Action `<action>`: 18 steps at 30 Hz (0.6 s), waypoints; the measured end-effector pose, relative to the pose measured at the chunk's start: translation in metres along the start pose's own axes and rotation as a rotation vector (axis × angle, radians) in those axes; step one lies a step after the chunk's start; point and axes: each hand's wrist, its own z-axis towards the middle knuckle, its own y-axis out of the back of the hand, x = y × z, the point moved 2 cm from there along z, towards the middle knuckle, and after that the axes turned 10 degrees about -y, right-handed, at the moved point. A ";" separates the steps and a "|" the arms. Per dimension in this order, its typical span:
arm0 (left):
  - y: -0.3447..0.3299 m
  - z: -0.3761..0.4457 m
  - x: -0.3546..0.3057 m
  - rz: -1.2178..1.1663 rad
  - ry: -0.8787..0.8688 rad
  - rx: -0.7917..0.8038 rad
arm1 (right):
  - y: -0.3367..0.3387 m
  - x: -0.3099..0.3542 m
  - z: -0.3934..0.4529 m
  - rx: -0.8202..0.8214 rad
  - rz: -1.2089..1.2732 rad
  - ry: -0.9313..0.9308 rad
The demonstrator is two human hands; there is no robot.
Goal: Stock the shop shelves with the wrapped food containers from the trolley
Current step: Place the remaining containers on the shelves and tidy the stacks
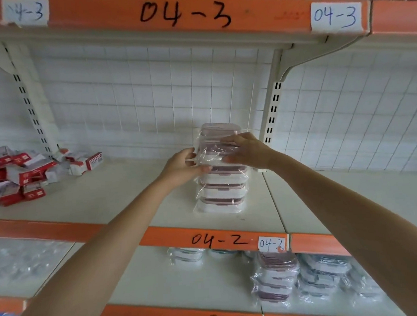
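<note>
While both hands' grip holds top wrapped container point(220, 142) — left hand point(186, 165) | right hand point(247, 150) | fingertips hidden.

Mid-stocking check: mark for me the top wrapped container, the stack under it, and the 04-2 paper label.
top wrapped container point(219, 132): head view, on its pink lid.
stack of wrapped containers point(222, 193): head view, front face of a lower box.
04-2 paper label point(271, 244): head view, middle of the white slip.
</note>
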 end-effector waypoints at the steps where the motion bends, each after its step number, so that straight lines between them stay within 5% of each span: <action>1: -0.004 0.002 -0.001 0.020 -0.022 0.002 | -0.003 -0.006 0.002 0.012 -0.048 0.031; 12: -0.011 0.004 -0.006 0.202 -0.194 -0.090 | -0.016 -0.029 -0.003 -0.147 0.072 0.044; 18: -0.009 0.010 -0.006 0.236 -0.152 -0.067 | -0.012 -0.029 -0.001 -0.095 0.141 0.044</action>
